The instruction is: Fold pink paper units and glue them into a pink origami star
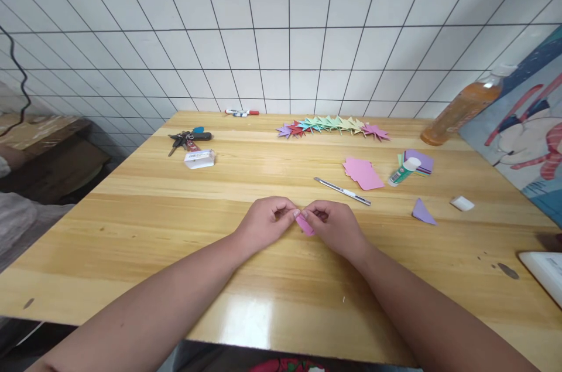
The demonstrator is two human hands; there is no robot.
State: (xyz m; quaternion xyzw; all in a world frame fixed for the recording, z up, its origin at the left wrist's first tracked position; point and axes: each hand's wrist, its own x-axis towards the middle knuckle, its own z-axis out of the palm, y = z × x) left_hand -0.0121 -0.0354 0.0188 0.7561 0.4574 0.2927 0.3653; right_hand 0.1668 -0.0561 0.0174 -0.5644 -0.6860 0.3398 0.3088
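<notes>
Between my two hands is a small folded piece of pink paper. My left hand pinches its upper left end between thumb and fingertips. Close beside it, my right hand grips the same paper from the right, thumb on top. Most of the paper's upper part is covered by my fingers. Just beyond my right hand lies a slim craft knife. Behind that is a stack of pink paper squares. A folded purple paper triangle rests to the right.
A row of colourful folded paper pieces runs along the back. At right stand a glue stick, paper stack, eraser and drink bottle. Keys, a small white box and a marker lie at left.
</notes>
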